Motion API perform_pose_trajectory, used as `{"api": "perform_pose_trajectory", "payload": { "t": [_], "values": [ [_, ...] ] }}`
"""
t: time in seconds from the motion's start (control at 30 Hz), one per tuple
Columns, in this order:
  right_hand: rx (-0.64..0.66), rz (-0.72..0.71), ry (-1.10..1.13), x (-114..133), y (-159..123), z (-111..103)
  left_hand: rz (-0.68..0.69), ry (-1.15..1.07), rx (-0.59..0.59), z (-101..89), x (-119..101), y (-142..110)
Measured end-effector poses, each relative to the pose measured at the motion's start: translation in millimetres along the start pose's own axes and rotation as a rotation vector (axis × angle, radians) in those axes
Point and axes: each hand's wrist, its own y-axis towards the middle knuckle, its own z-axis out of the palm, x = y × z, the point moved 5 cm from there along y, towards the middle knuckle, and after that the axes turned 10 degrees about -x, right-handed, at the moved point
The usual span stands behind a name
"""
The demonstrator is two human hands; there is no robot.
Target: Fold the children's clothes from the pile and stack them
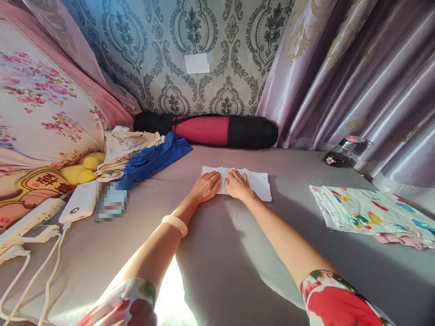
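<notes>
A folded white cloth (258,183) lies on the grey bed sheet (217,253) in the middle of the view. My left hand (205,186) rests flat on the cloth's left part, fingers stretched out. Beside it my right hand (237,184) presses flat on the cloth's middle, fingers also spread. The two hands almost touch. A pale bangle (175,224) sits on my left wrist. Neither hand grips anything.
A black and red rolled bag (207,129) lies against the patterned wall. Blue cloth (152,162) and a pile of pale clothes (127,145) sit at left, with a white power bank (79,202) and cables. A folded colourful cloth (370,213) lies at right, a glass jar (343,151) by the curtain.
</notes>
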Motion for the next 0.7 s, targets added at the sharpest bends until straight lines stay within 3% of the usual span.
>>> {"api": "perform_pose_trajectory", "payload": {
  "t": [0.2, 0.33, 0.53, 0.7],
  "values": [
    [-0.055, -0.063, 0.015, 25, 7, 8, -0.061, 0.022, -0.113, -4.1, 6, 0],
    [-0.089, -0.068, 0.009, 28, 4, 19, -0.071, 0.033, -0.113, -3.1, 7, 0],
    [-0.097, -0.074, -0.004, 27, 2, 20, -0.12, 0.007, -0.148, -1.6, 13, 0],
    [-0.039, -0.063, -0.016, 29, 6, 14, -0.385, -0.102, -0.252, -6.0, 37, -1]
  ]
}}
